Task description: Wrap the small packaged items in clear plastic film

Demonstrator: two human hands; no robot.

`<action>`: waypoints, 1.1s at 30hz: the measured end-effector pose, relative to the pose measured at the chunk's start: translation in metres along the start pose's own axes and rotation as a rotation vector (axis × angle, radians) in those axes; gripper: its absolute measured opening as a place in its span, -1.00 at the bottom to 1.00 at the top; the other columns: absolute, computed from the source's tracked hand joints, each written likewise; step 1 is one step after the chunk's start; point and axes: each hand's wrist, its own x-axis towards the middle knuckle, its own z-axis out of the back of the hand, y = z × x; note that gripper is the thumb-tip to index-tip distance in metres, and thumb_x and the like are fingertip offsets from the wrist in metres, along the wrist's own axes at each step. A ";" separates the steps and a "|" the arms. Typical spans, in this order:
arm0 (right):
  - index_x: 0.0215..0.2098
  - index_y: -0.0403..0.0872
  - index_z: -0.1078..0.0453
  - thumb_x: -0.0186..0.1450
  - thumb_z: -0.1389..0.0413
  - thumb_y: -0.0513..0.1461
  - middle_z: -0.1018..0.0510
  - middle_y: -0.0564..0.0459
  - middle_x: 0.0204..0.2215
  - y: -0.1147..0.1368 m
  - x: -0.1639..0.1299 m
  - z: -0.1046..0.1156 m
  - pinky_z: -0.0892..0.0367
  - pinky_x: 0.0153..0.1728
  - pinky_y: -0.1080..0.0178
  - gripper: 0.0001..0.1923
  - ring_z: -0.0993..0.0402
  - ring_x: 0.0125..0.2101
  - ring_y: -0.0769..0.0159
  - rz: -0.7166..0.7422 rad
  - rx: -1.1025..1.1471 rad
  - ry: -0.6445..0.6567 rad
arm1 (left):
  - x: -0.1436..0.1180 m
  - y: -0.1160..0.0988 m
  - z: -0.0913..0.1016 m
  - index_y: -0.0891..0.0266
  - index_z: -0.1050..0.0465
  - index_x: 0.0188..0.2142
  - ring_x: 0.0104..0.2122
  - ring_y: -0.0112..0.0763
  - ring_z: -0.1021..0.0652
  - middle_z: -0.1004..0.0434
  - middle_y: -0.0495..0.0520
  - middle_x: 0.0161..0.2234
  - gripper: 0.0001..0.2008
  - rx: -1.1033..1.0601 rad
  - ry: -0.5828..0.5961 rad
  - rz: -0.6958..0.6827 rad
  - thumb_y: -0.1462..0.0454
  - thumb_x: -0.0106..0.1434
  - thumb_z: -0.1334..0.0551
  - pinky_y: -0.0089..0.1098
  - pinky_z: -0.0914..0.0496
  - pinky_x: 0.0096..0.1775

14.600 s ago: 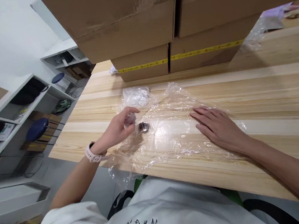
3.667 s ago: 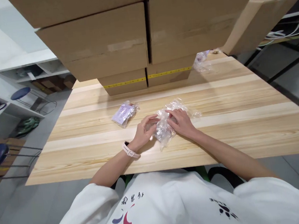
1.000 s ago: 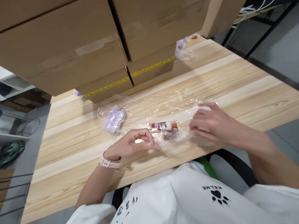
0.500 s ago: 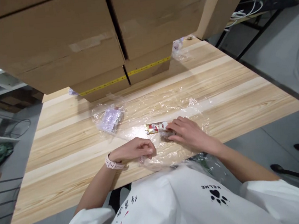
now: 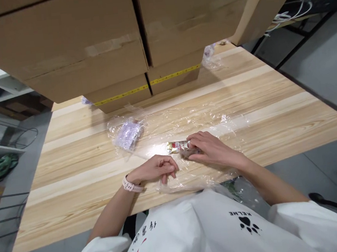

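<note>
A sheet of clear, crinkled plastic film point(image 5: 192, 119) lies spread across the pale wooden bench point(image 5: 275, 106), its near edge drooping over the bench's front toward the person's white shirt. On the film, close to the middle of the bench, rests a small gold-and-red foil-wrapped snack bar point(image 5: 176, 146), lying flat with its long side running left to right; a small dark piece point(image 5: 186, 153) sits just beside it at about five o'clock.

The right hand point(image 5: 211, 151) lies at three o'clock of the bar, fingertips touching the bar's right end and the dark piece; whether its grip pinches them or only presses them down cannot be told. It appears to steady them against the slippery film. The left hand point(image 5: 156, 169) rests at about seven o'clock of the bar, near it but not touching, its grip clenched on a pinch of the film's near edge, which looks gathered and lifted there. A pale watch strap circles that wrist.

At ten o'clock of the bar, apart from both hands, a small clear bag with pale purple contents point(image 5: 127, 131) lies on the bench. Stacked brown cardboard boxes point(image 5: 112, 47) with yellow tape stand at twelve o'clock along the far side. Another crumpled clear wrapper point(image 5: 210, 53) lies at one o'clock beside the boxes.
</note>
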 end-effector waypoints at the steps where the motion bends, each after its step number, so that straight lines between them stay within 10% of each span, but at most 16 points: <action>1: -0.28 -0.03 -0.29 0.32 -0.23 -0.14 -0.51 -0.05 -0.11 0.000 0.000 -0.001 -0.23 -0.09 0.09 -0.79 -0.38 -0.10 0.10 0.002 0.003 0.004 | 0.000 0.000 0.000 0.31 -0.54 -0.15 -0.59 -0.53 -0.53 -0.63 0.13 -0.37 -0.53 -0.007 -0.001 -0.002 -0.09 0.32 -0.29 -0.52 -0.43 -0.51; 23: -0.34 -0.02 -0.26 0.25 -0.21 -0.22 -0.40 0.18 -0.42 0.019 -0.012 -0.005 -0.08 -0.37 0.30 -0.83 -0.24 -0.43 0.37 -0.116 0.508 0.120 | 0.002 0.007 -0.001 0.29 -0.42 -0.21 -0.57 -0.52 -0.56 -0.63 0.12 -0.32 -0.61 -0.115 -0.036 -0.036 -0.02 0.30 -0.35 -0.52 -0.44 -0.51; 33: -0.43 0.01 -0.13 0.12 -0.39 -0.01 -0.30 0.23 -0.56 -0.017 -0.040 -0.014 -0.19 -0.46 0.29 -0.50 -0.31 -0.52 0.37 -0.425 1.020 -0.349 | 0.005 0.005 -0.009 0.08 -0.05 0.37 -0.61 -0.55 -0.46 -0.51 -0.07 -0.30 -0.15 -0.032 -0.295 -0.059 0.12 0.20 -0.43 -0.46 -0.39 -0.54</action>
